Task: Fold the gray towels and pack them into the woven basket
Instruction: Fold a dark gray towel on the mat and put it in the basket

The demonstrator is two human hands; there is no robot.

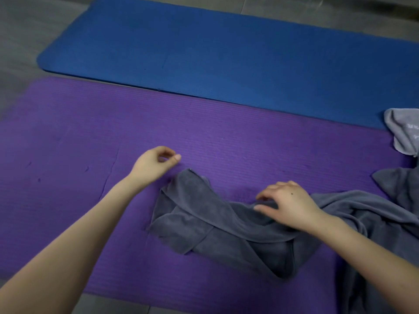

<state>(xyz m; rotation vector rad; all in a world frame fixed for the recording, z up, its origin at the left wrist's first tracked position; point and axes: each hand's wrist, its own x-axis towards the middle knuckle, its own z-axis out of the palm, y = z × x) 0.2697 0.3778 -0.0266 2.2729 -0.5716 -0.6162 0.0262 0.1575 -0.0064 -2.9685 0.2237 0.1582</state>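
A dark gray towel (204,220) lies crumpled across the purple mat (68,177), trailing off to the right. My right hand (288,205) rests on its middle, and its thumb and fingers pinch a raised fold of the cloth. My left hand (156,164) hovers just left of the towel's far corner. Its fingers are loosely curled and hold nothing. No woven basket is in view.
A blue mat (226,53) lies beyond the purple one on a gray tiled floor. A light gray towel (405,132) sits bunched at the right edge, and below it lies another dark gray towel (394,180).
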